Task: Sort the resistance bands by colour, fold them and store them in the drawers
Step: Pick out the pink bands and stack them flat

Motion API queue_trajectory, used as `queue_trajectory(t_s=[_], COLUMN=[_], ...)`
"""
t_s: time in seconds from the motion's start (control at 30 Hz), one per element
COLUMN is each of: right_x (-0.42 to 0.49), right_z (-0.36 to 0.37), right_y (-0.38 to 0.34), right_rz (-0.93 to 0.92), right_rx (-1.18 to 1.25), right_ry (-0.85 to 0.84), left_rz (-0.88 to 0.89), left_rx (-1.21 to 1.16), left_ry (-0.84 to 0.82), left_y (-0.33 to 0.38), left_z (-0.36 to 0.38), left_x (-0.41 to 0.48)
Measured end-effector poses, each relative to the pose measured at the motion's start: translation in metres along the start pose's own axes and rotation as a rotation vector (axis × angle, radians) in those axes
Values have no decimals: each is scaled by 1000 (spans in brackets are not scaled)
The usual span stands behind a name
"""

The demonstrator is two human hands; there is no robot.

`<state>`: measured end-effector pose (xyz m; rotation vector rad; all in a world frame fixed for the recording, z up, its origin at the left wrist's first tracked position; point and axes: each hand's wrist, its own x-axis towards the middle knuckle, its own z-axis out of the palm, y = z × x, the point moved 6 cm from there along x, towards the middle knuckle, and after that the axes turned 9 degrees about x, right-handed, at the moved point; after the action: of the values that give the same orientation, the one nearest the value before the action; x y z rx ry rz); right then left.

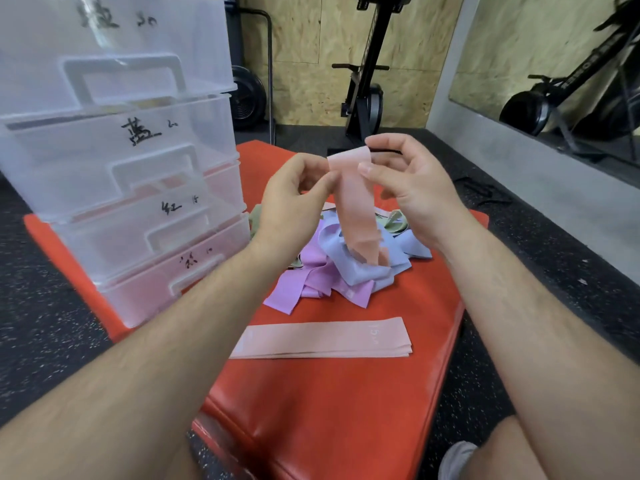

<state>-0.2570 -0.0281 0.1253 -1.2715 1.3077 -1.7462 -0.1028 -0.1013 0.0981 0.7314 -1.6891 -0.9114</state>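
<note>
Fingers of the left hand (294,192) and right hand (410,188) pinch the top of a salmon-pink flat elastic resistance band (356,206), hanging it straight, probably to fold.

I log drawers (121,161) standing left on the mat (346,410), band pile (332,275) right of them, flat bands (322,337) before it.

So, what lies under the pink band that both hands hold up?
A loose pile of bands on the orange mat: blue, purple and green ones show. The pink band hides the pile's middle part.
</note>
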Motion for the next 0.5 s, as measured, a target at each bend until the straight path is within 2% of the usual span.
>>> queue_trajectory(t_s=[0.17,0.27,0.37,0.43,0.5], right_x=[-9,-13,-13,-12,-12], right_z=[13,22,29,34,38], right_y=[29,34,30,26,23], right_rz=[148,145,108,92,89], right_rx=[-184,-221,-155,-66,25], right_ry=[-119,-92,-14,16,17], left_rz=[-65,-168,-241,-198,-148], left_rx=[-60,-100,-83,-51,-18], left_ry=[66,112,-50,-175,-197], left_y=[-3,-10,-18,-17,-12], left_z=[-21,-31,-27,-25,-29], left_x=[-3,-8,-19,-26,-28])
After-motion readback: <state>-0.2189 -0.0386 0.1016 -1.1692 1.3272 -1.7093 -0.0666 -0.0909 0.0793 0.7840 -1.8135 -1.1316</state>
